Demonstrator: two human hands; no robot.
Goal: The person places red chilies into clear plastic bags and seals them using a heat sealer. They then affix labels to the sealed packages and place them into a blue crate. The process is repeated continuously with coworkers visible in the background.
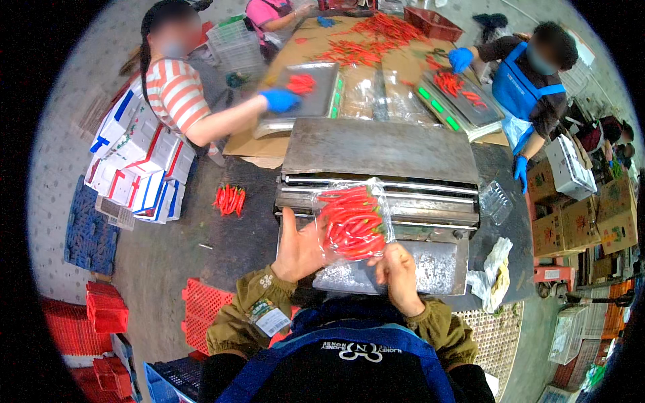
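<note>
A clear plastic-wrapped pack of red chilli peppers [352, 221] is held up over the wrapping machine [380, 151], a metal bench unit with rollers. My left hand [302, 247] supports the pack from its left side, thumb raised and fingers partly hidden behind it. At the pack's lower right corner, my right hand [398, 272] pinches the wrap with curled fingers. Beneath my hands lies the machine's flat, worn plate [428, 262]. Some green stems show through the film.
Loose chillies [373, 40] are heaped on the cardboard-covered table. Two co-workers in blue gloves handle chillies at digital scales [322, 80]. A chilli bundle [230, 200] lies left, a clear plastic tray [496, 201] and crumpled plastic film [494, 277] right. Foam boxes [143, 166] stand left.
</note>
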